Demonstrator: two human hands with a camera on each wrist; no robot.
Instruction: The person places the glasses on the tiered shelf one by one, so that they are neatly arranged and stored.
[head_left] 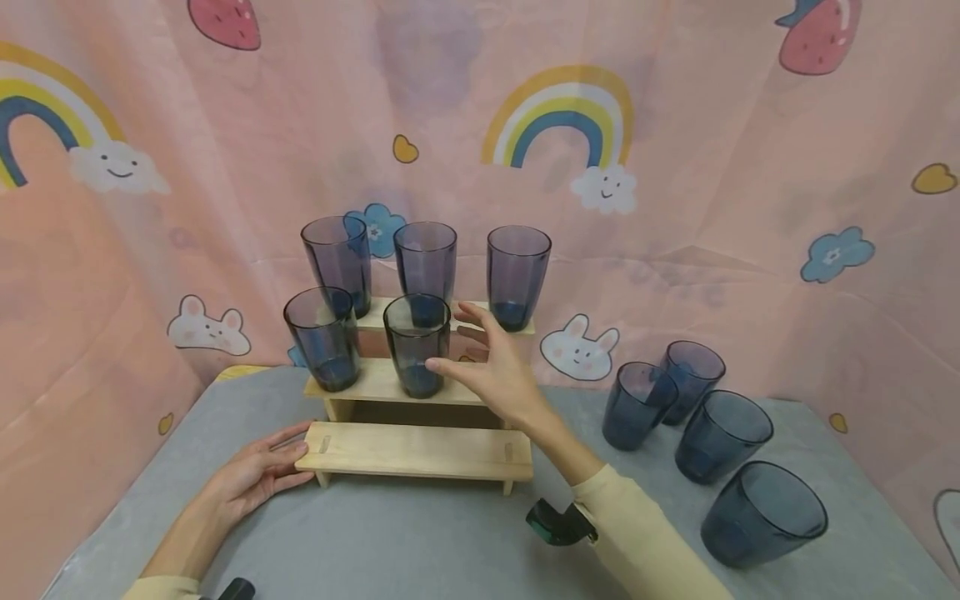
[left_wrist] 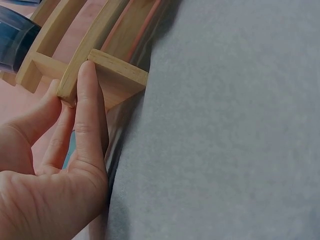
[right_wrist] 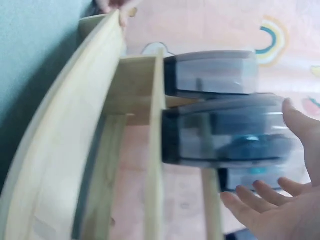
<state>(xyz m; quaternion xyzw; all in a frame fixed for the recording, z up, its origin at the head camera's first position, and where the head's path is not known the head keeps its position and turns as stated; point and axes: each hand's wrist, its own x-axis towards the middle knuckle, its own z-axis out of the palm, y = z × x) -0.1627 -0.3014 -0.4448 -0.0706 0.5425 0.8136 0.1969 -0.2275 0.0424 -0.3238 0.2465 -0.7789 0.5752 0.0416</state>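
A dark tinted glass (head_left: 417, 343) stands upright on the middle step of a three-step wooden rack (head_left: 414, 450), toward the step's centre, with a second glass (head_left: 322, 337) at its left on the same step and three more glasses (head_left: 426, 268) in a row on the top step behind. The rack sits on a grey cloth-covered table (head_left: 420, 533), and a pink curtain (head_left: 712, 208) printed with rainbows, clouds, bunnies and strawberries hangs close behind and wraps round both sides.

The right hand (head_left: 495, 367) is raised just beside the glass on its right, fingers spread and relaxed, thumb tip at or nearly at the glass wall; it grips nothing, and the right wrist view (right_wrist: 270, 210) shows the palm open next to the glass. The left hand (head_left: 255, 471) lies low on the table at the rack's lowest step, fingers extended and pressed against the left end of the board; the left wrist view (left_wrist: 75, 125) shows thumb and fingers touching that corner.

The lowest step is bare. Four loose glasses (head_left: 720, 433) stand well apart to the right on the table, near its right edge, and open grey cloth lies in front of the rack
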